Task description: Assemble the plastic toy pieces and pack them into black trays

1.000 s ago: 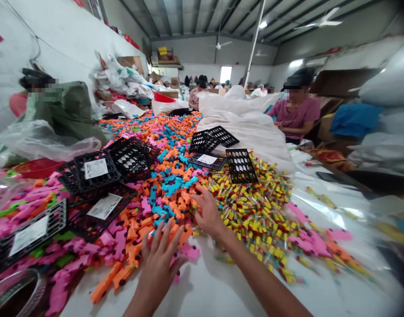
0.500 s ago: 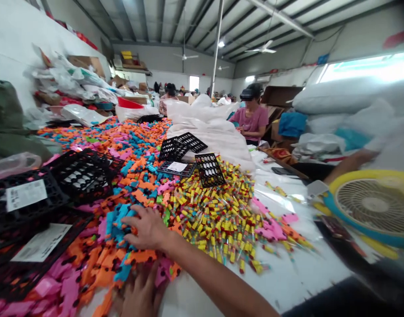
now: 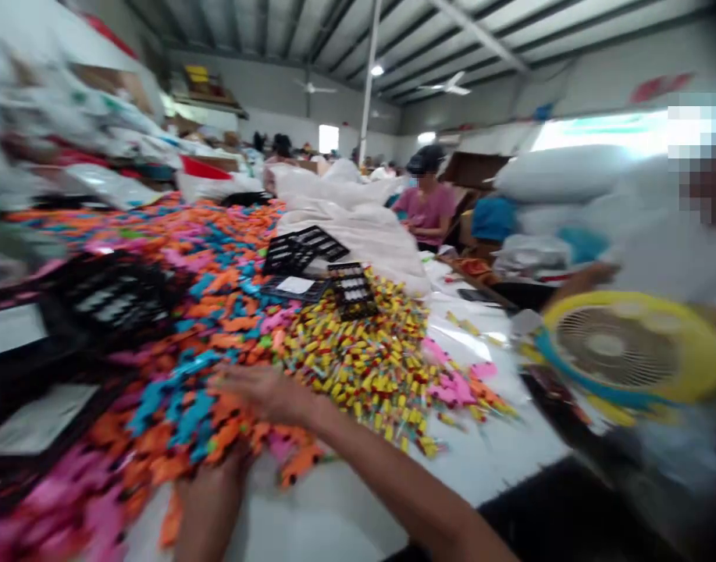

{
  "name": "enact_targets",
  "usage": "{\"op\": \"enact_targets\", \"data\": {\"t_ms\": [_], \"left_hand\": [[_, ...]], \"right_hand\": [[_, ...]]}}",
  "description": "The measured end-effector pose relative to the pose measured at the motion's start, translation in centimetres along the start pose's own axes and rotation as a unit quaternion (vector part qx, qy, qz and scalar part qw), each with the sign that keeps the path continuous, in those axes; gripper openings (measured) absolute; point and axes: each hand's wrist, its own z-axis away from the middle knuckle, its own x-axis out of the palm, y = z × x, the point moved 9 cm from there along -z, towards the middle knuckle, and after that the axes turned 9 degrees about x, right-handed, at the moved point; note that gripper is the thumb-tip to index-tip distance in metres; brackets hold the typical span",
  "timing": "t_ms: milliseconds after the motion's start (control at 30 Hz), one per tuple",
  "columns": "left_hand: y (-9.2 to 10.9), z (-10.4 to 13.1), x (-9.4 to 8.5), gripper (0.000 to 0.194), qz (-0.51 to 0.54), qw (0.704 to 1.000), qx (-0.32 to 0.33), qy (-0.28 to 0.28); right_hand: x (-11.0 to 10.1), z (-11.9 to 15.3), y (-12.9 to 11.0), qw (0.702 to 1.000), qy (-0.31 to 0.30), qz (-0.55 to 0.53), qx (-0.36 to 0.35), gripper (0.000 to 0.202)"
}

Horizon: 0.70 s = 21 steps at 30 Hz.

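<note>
My right hand (image 3: 267, 393) lies over orange plastic toy pieces (image 3: 226, 414) with dark round parts, its blurred fingers stretched out to the left. Below it, at the table's near edge, my left hand (image 3: 220, 468) reaches into the same heap; its fingers are hidden by the pieces and blur. Several blue toy pieces (image 3: 190, 417) lie loosely spread just left of both hands. Pink toy pieces (image 3: 70, 488) cover the lower left. Right of my right hand is a pile of small yellow sticks (image 3: 358, 343) with red and clear parts.
Black slotted trays (image 3: 353, 293) rest on the piles, with more black trays (image 3: 117, 297) at left. A white plastic sheet (image 3: 358, 226) covers the middle. At right stands a yellow-and-blue fan (image 3: 615, 347) near a person's arm (image 3: 585, 281). Another person (image 3: 428, 207) in pink sits farther back.
The bunched blue pieces by my right hand now lie spread out to the left. My left hand has moved left and farther into the heap. The view has swung right.
</note>
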Motion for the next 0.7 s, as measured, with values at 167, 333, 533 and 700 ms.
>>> {"op": "enact_targets", "data": {"t_ms": [167,333,533,700], "left_hand": [[0.4,5.1,0.1,0.039,-0.104,0.993,0.059,0.001],[1.3,8.7,-2.0,0.031,-0.131,0.968,0.175,0.122],[0.0,9.1,-3.7,0.070,-0.124,0.982,-0.077,0.117],[3.2,6.2,-3.0,0.074,-0.119,0.988,-0.082,0.059]], "right_hand": [[2.0,0.5,9.5,0.952,0.037,-0.092,0.289,0.052],[3.0,-1.1,8.3,0.950,-0.029,-0.055,0.305,0.070],[4.1,-0.8,1.8,0.971,-0.096,-0.096,0.199,0.068],[5.4,1.1,0.4,0.968,-0.100,-0.088,0.211,0.068]]}}
